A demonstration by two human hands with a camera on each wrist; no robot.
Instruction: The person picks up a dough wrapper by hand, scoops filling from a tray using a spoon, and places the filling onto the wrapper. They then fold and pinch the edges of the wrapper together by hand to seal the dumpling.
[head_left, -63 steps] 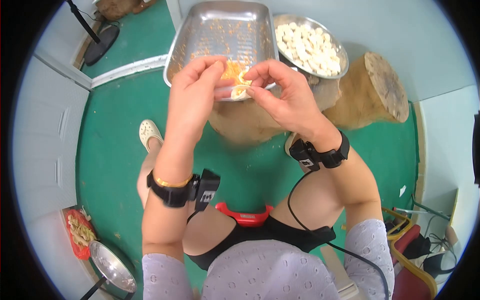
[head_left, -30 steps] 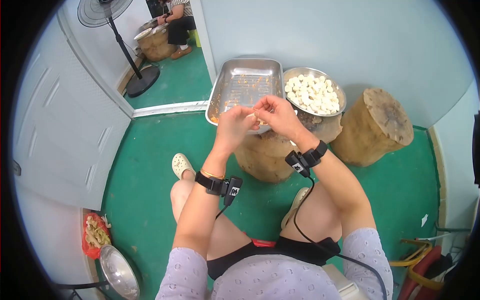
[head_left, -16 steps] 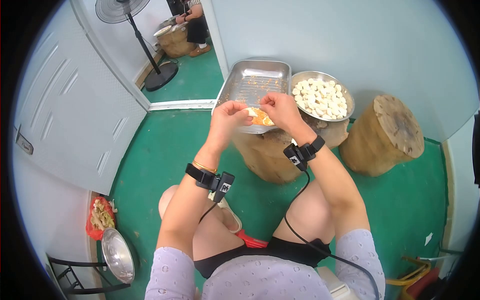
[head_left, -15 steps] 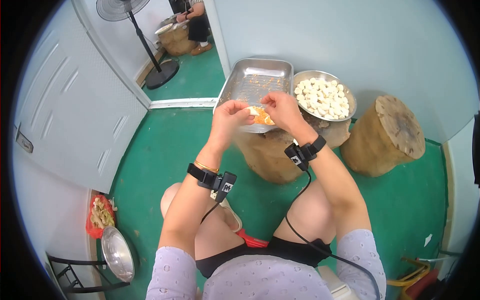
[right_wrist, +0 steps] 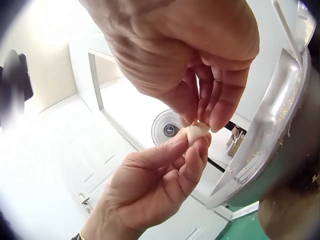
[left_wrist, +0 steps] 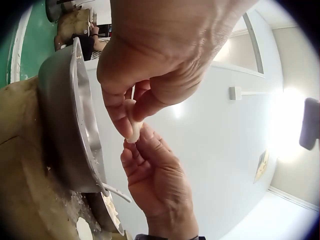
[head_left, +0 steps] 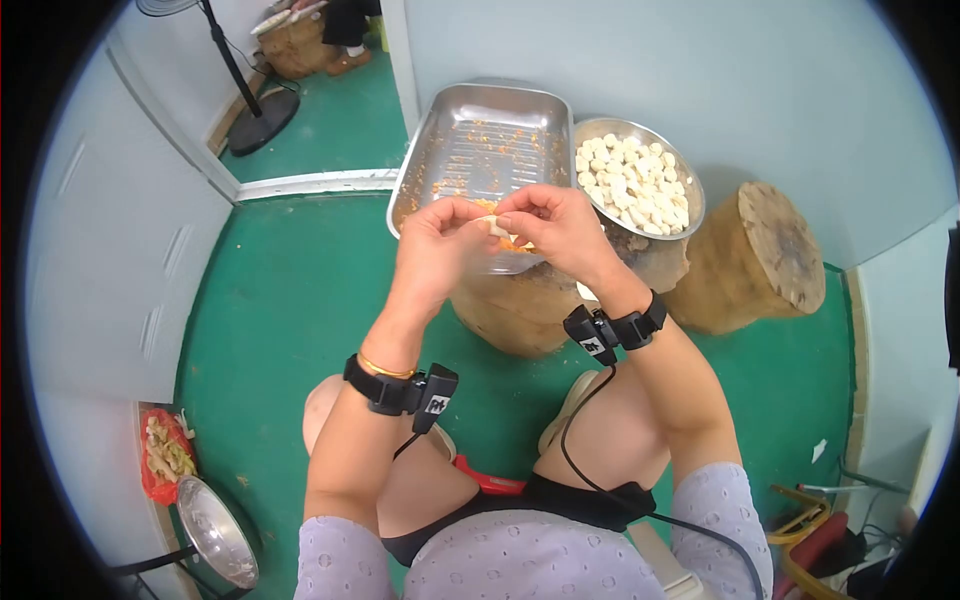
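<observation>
A small white dumpling is held over the near end of a steel tray. My left hand pinches one side of it between thumb and fingers. From the other side, thumb and fingertips of my right hand pinch its edge. The right wrist view shows the folded dough between both sets of fingertips; in the left wrist view the dumpling is partly covered by fingers. Orange filling lies in the tray below, with shreds stuck along its bottom and walls.
Beside the tray a round steel pan is filled with white dumplings. Both rest on a wooden stump; another stump stands to the right. A steel basin and a red bag are at lower left.
The wrapper that showed its filling two seconds ago is now folded. Half a second ago the right fingers were apart from the dumpling; now they pinch it again. The head view has shifted.
</observation>
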